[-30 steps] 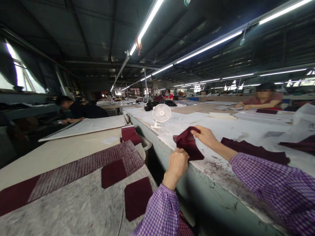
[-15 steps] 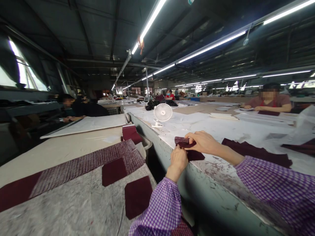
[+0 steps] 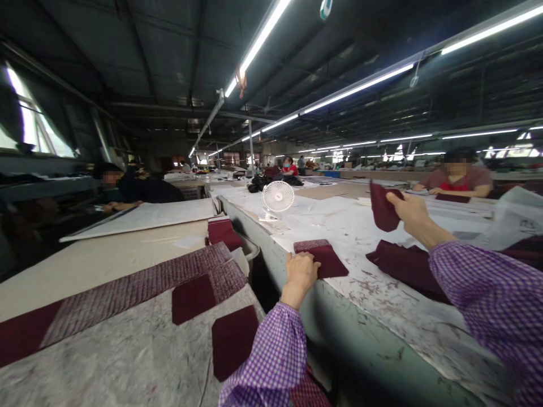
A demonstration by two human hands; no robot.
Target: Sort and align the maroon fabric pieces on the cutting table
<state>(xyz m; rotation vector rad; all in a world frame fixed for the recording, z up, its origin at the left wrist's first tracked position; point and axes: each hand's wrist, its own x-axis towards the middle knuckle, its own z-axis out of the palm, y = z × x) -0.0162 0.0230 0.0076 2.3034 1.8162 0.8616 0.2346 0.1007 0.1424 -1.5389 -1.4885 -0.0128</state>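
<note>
The right hand is pinching a maroon fabric panel above the white-topped table; the left hand is resting on mottle-edged maroon cloth, whether pinching one cannot tell. Handling a single panel seems in hand, calling next for a secure pinch.

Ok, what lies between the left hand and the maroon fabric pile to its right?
In the head view, speckle-edged maroon fabric touches the left hand, then comes streaked white tabletop before the maroon fabric pile.
</note>
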